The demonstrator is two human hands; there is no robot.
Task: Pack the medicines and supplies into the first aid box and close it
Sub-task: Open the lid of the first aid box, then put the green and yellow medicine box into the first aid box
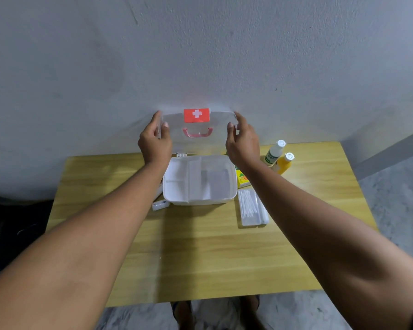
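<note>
Nearest, below the table edge: grey mottled floor [379,210] and the person's feet, partly hidden.

Both bare forearms reach forward over a light wooden table [200,258].

On the table, right of centre: clear flat case of cotton swabs [252,207], lying flat, long side running away from the viewer, just beside the box's right front corner.

Left front corner of the box: small white container with dark print [160,206], touching or nearly touching the box wall; cannot tell which. Another white item behind it is mostly hidden by the left forearm.

First aid box [200,201]: white base, centred on the table toward the wall, open. A clear divided tray [177,184] sits in the top. No supplies visible in it.

Right of the box: yellow-and-green carton [242,178], partly covered by the right forearm. Beyond it, two bottles upright and touching: white bottle with green label [273,153], yellow bottle [284,164], both white-capped.

Lid [197,141]: transparent, raised roughly upright on its rear hinge [181,154], red label with white cross [196,115] near the top, pink handle [197,132] below it.

Left hand [154,144] grips the lid's left edge, thumb on the near face, fingers curled behind. Right hand [243,141] grips the right edge the same way.

Behind: grey plaster wall [200,55], scuffed.
</note>
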